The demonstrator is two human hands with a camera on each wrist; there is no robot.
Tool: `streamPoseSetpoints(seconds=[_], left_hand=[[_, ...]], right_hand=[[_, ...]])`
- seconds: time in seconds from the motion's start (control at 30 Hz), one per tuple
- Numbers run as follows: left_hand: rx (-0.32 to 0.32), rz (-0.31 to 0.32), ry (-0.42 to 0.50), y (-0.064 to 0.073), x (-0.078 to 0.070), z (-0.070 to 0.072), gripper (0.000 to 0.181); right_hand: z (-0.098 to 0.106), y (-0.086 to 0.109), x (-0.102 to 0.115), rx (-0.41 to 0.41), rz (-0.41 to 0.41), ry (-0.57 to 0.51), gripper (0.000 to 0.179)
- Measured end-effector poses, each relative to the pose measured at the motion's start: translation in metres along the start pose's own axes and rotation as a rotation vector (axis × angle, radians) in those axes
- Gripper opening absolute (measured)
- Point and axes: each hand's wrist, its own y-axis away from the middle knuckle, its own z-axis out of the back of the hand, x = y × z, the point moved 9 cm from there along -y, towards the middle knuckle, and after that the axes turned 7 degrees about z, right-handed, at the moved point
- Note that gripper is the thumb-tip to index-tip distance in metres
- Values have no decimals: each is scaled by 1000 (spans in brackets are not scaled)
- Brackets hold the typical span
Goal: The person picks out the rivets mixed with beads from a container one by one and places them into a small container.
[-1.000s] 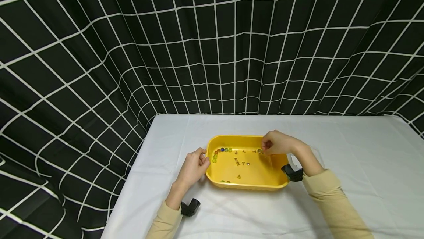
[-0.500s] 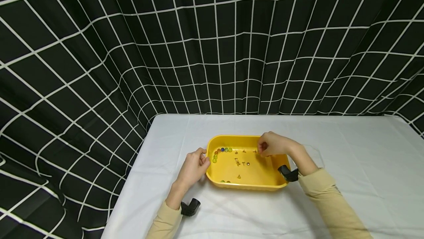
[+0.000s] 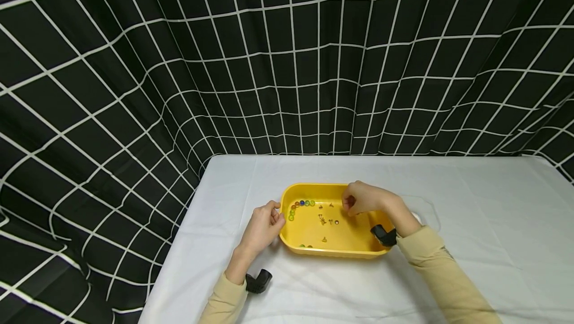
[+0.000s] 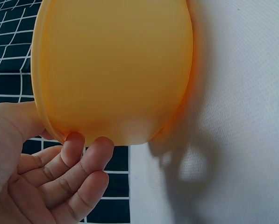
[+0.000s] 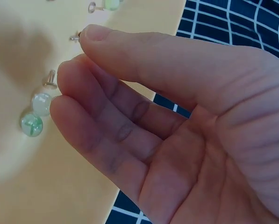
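Note:
My left hand (image 3: 263, 225) grips the left end of a yellow tray (image 3: 314, 252). In the left wrist view its fingers lie against the tray's outer wall (image 4: 116, 70), with the thumb going behind the rim. My right hand (image 3: 365, 198) is over the tray's right part, fingers loosely curved, with no held thing showing. In the right wrist view, its thumb tip overlaps a small metal tack (image 5: 74, 38). Another tack (image 5: 50, 80) stands head down near the fingertips, beside two glass marbles (image 5: 32, 124). Several brass tacks (image 3: 323, 221) lie scattered across the tray floor.
Several coloured marbles (image 3: 302, 203) line the tray's far left corner, and more show by the near wall. A clear plastic container (image 3: 428, 209) stands right of the tray, partly behind my right forearm. White cloth (image 3: 493, 224) covers the table; a black gridded curtain (image 3: 314, 65) hangs behind.
My right hand has moved left over the tray, now covering a marble and a tack seen before. The left hand has stayed at the rim.

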Motion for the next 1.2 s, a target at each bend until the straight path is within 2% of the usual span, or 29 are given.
streamPoseSetpoints(seconds=[0.33,0.63,0.93,1.2], left_hand=[[2,-4,-4,-1,0,0,26],[6,-2,-5,0,0,-1,25],[1,-5,-13,0,0,0,25],[2,0,-13,0,0,0,25]], right_hand=[[-4,-7,8,26,24,19,15],[-12,-14,7,60,1,35,15],[-20,-22,8,82,58,70,17],[-24,-26,6,92,34,53,16]])
